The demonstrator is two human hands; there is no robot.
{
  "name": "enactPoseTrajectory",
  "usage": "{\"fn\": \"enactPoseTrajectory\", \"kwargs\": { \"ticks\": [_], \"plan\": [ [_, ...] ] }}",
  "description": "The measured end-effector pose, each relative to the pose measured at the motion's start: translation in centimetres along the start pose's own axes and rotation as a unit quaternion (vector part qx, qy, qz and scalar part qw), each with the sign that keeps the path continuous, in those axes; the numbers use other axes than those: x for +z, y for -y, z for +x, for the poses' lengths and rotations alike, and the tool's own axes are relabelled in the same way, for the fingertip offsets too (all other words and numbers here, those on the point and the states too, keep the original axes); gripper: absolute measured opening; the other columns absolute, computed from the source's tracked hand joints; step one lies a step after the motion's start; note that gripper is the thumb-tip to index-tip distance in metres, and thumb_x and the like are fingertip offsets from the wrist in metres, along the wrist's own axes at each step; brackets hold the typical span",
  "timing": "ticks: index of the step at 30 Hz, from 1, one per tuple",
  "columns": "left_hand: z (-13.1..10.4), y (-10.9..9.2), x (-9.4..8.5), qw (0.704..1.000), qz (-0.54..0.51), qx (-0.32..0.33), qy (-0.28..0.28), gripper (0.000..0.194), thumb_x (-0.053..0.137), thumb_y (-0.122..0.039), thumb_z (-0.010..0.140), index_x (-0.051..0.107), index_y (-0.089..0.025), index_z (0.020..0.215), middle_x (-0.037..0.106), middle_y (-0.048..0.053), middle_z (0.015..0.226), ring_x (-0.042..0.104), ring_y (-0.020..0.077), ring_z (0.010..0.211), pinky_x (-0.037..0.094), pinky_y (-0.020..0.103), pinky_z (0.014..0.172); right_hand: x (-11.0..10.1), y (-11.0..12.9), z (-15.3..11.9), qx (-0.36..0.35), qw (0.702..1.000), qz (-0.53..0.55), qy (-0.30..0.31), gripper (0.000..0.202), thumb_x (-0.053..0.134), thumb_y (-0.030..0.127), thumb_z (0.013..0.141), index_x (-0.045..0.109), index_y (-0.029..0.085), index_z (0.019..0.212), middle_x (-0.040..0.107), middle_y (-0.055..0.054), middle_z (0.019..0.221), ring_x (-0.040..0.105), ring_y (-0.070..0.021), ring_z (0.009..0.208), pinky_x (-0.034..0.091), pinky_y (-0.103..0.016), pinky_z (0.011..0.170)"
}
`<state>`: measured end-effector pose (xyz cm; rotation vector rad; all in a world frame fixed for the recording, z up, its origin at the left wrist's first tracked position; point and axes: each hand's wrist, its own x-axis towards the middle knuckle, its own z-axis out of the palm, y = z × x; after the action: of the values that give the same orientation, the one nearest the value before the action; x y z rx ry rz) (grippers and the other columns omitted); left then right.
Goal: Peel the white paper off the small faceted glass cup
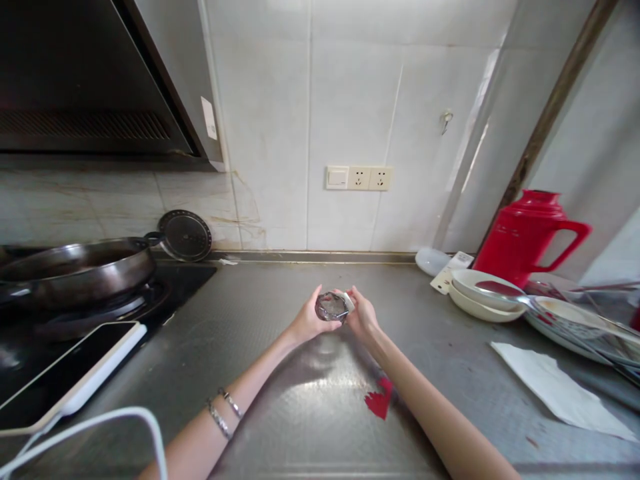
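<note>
Fingers of the left hand (pixel 307 321) curl around a small, round, dark-rimmed object (pixel 330 307) over the desk (pixel 280 427); those of the right hand (pixel 363 313) close on a white piece (pixel 349 302) at its edge. Faint lettering on the red flask (pixel 525 233) and print on the card (pixel 451 272) beside it are too small to read. A red scrap (pixel 379 399) lies nearer.

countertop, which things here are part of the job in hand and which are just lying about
Job in hand: small round dark-rimmed object, left hand; white piece, right hand.
Lying about: metal pan, red thermos flask, stacked bowls, phone, white tissue, red scrap.
</note>
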<state>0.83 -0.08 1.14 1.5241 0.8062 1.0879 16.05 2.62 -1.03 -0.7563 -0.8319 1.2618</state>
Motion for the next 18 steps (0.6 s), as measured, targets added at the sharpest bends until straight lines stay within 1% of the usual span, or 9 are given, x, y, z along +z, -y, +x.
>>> {"fn": "enactPoseTrajectory", "kwargs": {
  "ticks": [3, 5, 7, 8, 11, 13, 16, 18],
  "plan": [
    [0.1, 1.1, 0.2, 1.0, -0.004, 0.01, 0.016, 0.116, 0.086, -0.022, 0.051, 0.019, -0.011, 0.146, 0.051, 0.02, 0.133, 0.052, 0.0296, 0.119, 0.036, 0.045, 0.106, 0.2, 0.1, -0.2, 0.05, 0.997, 0.043, -0.027, 0.016, 0.062, 0.035, 0.075, 0.059, 0.02, 0.071, 0.073, -0.003, 0.069, 0.068, -0.0196, 0.061, 0.055, -0.031, 0.062],
    [0.2, 1.6, 0.4, 0.999, -0.012, 0.017, 0.031, 0.114, 0.085, -0.021, 0.052, 0.02, -0.014, 0.146, 0.051, 0.019, 0.134, 0.052, 0.0294, 0.12, 0.037, 0.045, 0.106, 0.5, 0.2, -0.4, 0.064, 0.996, 0.049, -0.031, 0.007, 0.067, 0.024, 0.07, 0.064, 0.019, 0.075, 0.074, -0.003, 0.072, 0.068, -0.0177, 0.063, 0.055, -0.028, 0.062],
    [0.2, 1.8, 0.5, 0.999, -0.011, 0.026, 0.045, 0.112, 0.085, -0.022, 0.053, 0.022, -0.016, 0.145, 0.05, 0.018, 0.135, 0.052, 0.0291, 0.12, 0.038, 0.045, 0.105, 0.8, 0.4, -0.5, 0.069, 0.996, 0.054, -0.025, 0.016, 0.069, 0.016, 0.067, 0.067, 0.019, 0.083, 0.075, -0.002, 0.082, 0.068, -0.0167, 0.069, 0.055, -0.027, 0.066],
    [0.2, 1.8, 0.5, 0.998, -0.007, 0.031, 0.049, 0.11, 0.085, -0.022, 0.054, 0.023, -0.016, 0.145, 0.05, 0.018, 0.135, 0.052, 0.0291, 0.12, 0.038, 0.045, 0.105, 1.0, 0.5, -0.6, 0.076, 0.995, 0.058, -0.02, 0.019, 0.069, 0.015, 0.068, 0.068, 0.019, 0.086, 0.075, -0.002, 0.086, 0.069, -0.0164, 0.071, 0.055, -0.026, 0.069],
    [0.1, 1.6, 0.4, 0.997, 0.018, 0.047, 0.052, 0.105, 0.084, -0.022, 0.054, 0.028, -0.016, 0.143, 0.05, 0.017, 0.135, 0.051, 0.0294, 0.121, 0.037, 0.046, 0.106, 1.3, 0.9, -1.0, 0.111, 0.992, 0.061, 0.001, 0.016, 0.061, 0.025, 0.079, 0.069, 0.018, 0.09, 0.075, -0.004, 0.087, 0.069, -0.0173, 0.074, 0.055, -0.029, 0.07],
    [0.1, 1.4, 0.3, 0.996, 0.043, 0.055, 0.051, 0.104, 0.083, -0.021, 0.054, 0.028, -0.015, 0.142, 0.049, 0.017, 0.136, 0.05, 0.0298, 0.122, 0.035, 0.047, 0.107, 1.4, 1.1, -1.4, 0.132, 0.99, 0.054, 0.02, 0.025, 0.054, 0.034, 0.085, 0.07, 0.017, 0.092, 0.075, -0.006, 0.088, 0.069, -0.0186, 0.074, 0.055, -0.03, 0.07],
    [-0.1, 1.2, 0.3, 0.994, 0.066, 0.057, 0.06, 0.106, 0.083, -0.022, 0.054, 0.026, -0.015, 0.143, 0.048, 0.018, 0.136, 0.048, 0.0303, 0.124, 0.034, 0.046, 0.108, 1.5, 1.6, -1.8, 0.152, 0.986, 0.046, 0.051, 0.034, 0.049, 0.041, 0.088, 0.07, 0.016, 0.097, 0.074, -0.008, 0.091, 0.07, -0.0205, 0.078, 0.056, -0.033, 0.073],
    [-0.2, 1.2, 0.5, 0.994, 0.073, 0.052, 0.063, 0.108, 0.083, -0.024, 0.054, 0.024, -0.015, 0.144, 0.047, 0.018, 0.137, 0.047, 0.0305, 0.125, 0.034, 0.046, 0.108, 1.5, 1.7, -1.9, 0.16, 0.984, 0.046, 0.057, 0.038, 0.047, 0.044, 0.089, 0.071, 0.015, 0.098, 0.074, -0.009, 0.089, 0.07, -0.0218, 0.079, 0.056, -0.034, 0.074]
  ]
}}
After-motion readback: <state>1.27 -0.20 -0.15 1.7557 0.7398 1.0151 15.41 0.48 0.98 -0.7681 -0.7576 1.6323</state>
